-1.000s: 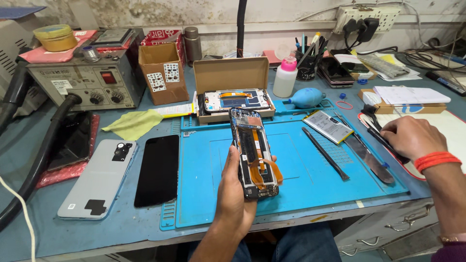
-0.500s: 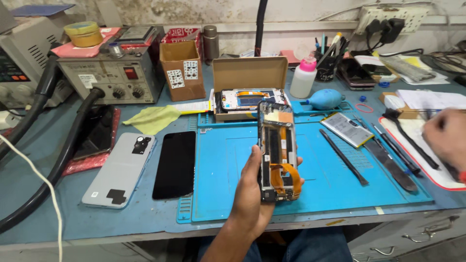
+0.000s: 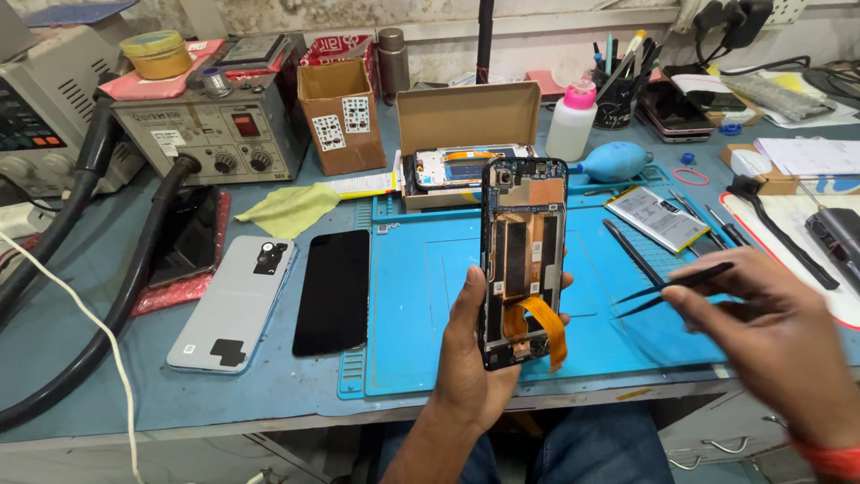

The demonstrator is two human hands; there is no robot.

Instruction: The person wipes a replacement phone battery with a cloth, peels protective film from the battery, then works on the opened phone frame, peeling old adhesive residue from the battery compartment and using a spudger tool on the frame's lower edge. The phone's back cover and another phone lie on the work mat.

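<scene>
far left: a grey power supply is cut off by the frame edge; thick black hoses run from a hot-air station down off the bottom-left corner, so their ends are out of sight.
left of mat: a dark phone lies on a red sheet, partly hidden by a hose; a pale back cover and a black screen panel lie flat, side by side on the tabletop.
behind mat: a yellow cloth, a small brown box, and an open cardboard box holding another phone frame, its right part hidden by the held phone.
mat: a blue work mat covers the tabletop's middle.
left hand: the left hand holds an opened phone upright above the mat, fingers clamped on its edges, thumb on the left side; an orange flex cable hangs loose from its lower part. small board parts are too fine to make out.
right hand: the right hand, blurred, has its fingers pinched on black tweezers, whose tips point toward the phone, just short of it.
right side: a battery, a blue air blower and a white bottle sit behind; papers at far right are cut off.
</scene>
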